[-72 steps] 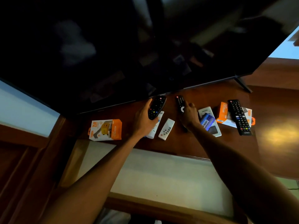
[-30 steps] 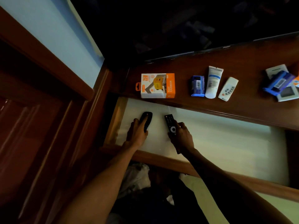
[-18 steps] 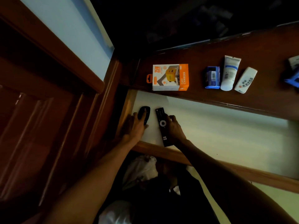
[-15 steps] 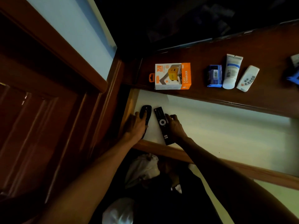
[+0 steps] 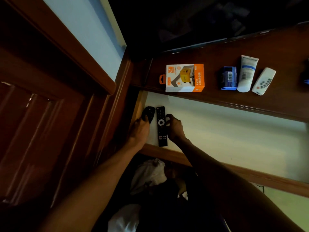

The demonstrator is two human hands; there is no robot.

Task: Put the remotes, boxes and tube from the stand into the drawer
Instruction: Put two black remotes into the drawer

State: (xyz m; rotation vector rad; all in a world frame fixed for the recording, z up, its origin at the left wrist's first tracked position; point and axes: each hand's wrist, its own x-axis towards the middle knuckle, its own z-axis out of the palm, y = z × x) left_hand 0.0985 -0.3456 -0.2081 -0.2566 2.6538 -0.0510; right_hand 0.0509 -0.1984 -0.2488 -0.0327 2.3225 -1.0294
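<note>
The open drawer has a pale floor. In its left corner lie two black remotes side by side: a rounded one and a long one with a white ring. My left hand rests on the rounded remote, fingers over its lower half. My right hand touches the long remote's right edge with curled fingers. On the wooden stand above lie an orange-and-white charger box, a small blue box, a white tube and a small white remote.
A dark television stands at the back of the stand. Wooden door panels and a pale wall fill the left. The drawer's wooden front rail runs across below my arms. A blue item shows at the right edge.
Both hands carried the two black remotes from the stand down into the drawer and slid them left into its corner. The long remote now lies straight beside the rounded one.
</note>
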